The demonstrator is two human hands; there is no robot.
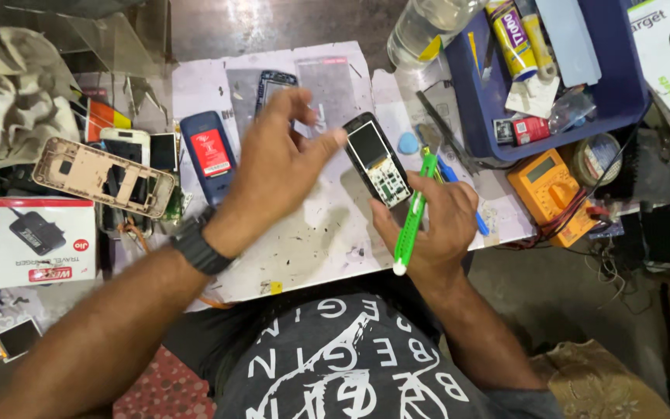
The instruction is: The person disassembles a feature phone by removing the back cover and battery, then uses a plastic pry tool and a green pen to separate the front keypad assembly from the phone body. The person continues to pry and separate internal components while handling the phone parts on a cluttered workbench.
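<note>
Phone already stripped to its board; right hand grips it with a green tool, left hand loose, fingertip touching it.

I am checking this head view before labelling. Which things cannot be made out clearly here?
- Opened phone: lower end hidden by the right hand.
- Left hand: its fingers are motion-blurred, so contact with the phone is unclear.
- Green tool: its tip is hidden behind the phone.
- Blue tray: cut off by the top edge.
</note>
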